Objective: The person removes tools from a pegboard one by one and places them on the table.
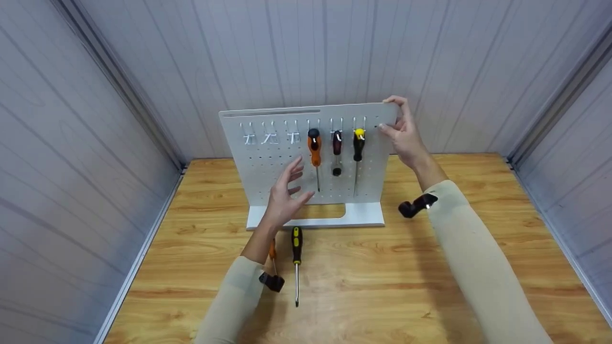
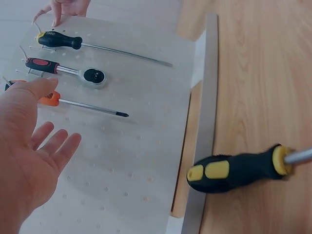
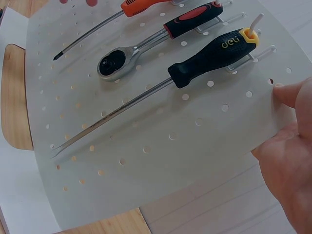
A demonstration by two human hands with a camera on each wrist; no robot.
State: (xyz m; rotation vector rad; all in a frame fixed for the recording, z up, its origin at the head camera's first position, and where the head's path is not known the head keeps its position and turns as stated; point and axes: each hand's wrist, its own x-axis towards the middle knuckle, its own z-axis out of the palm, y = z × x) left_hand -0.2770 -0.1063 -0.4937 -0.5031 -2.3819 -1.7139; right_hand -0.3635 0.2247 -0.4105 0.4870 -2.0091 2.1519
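Wood-grain tabletop (image 1: 373, 286) below, pale panelled walls (image 1: 306, 52) around. My right hand (image 1: 406, 136) is pinching the white pegboard (image 1: 272, 177) at its upper right corner, and my left hand (image 1: 286, 191) is loosely spread near the hung orange screwdriver (image 1: 314, 148). Ratchet (image 1: 337, 143) and yellow-capped screwdriver (image 1: 358, 147) hang right of that one. Black-and-yellow screwdriver (image 1: 297, 246) lies on the wood in front (an orange handle (image 1: 272, 249) peeks out by my left wrist).
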